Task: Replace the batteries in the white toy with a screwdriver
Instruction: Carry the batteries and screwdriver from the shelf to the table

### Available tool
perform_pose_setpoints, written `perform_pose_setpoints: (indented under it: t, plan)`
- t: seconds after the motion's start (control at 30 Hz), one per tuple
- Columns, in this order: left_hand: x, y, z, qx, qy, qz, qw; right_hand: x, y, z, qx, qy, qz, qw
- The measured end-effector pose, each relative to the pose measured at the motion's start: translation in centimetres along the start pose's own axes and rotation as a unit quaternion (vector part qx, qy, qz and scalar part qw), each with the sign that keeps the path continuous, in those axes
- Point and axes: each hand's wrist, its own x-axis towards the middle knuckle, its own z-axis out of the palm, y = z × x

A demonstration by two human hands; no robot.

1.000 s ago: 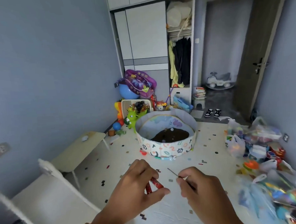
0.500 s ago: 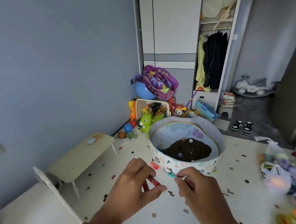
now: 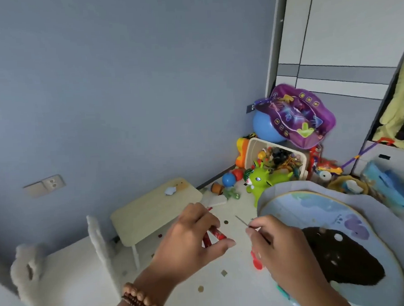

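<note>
Nearest to the camera, two hands are held over the white speckled floor. One left hand has its fingers curled around two red batteries, which lie side by side against the palm. On its wrist sit two bead bracelets, one pale and one dark. One right hand pinches one screwdriver by its thin metal shaft between thumb and fingers; the tip points up and to the left, toward the batteries but apart from them. The handle is hidden by the hand. One blurred red object lies on the floor just under this hand.

To the right stands one round play pool with one dark patch inside. To the left is one low pale counter, carrying one small white-blue thing.

Farther back, against the blue wall, are one green toy animal, one small blue ball, one white basket full of toys, one large blue ball and one purple mat. Behind them rises one white wardrobe.
</note>
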Motion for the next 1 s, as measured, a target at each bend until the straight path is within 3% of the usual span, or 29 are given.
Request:
perform_pose_setpoints:
  t: [0.23, 0.7, 1.0]
  plan:
    - [6.1, -9.1, 3.5, 0.013, 0.007, -0.062, 0.998, 13.3, 2.1, 4.9, 0.019, -0.063, -0.015, 0.998]
    - [20.8, -29.5, 10.0, 0.02, 0.033, -0.109, 0.993, 37.8, 4.1, 16.5, 0.018, -0.108, -0.023, 0.994]
    - [27.7, -40.6, 15.2, 0.081, 0.049, -0.179, 0.979, 53.4, 7.1, 23.8, 0.038, -0.201, -0.054, 0.977]
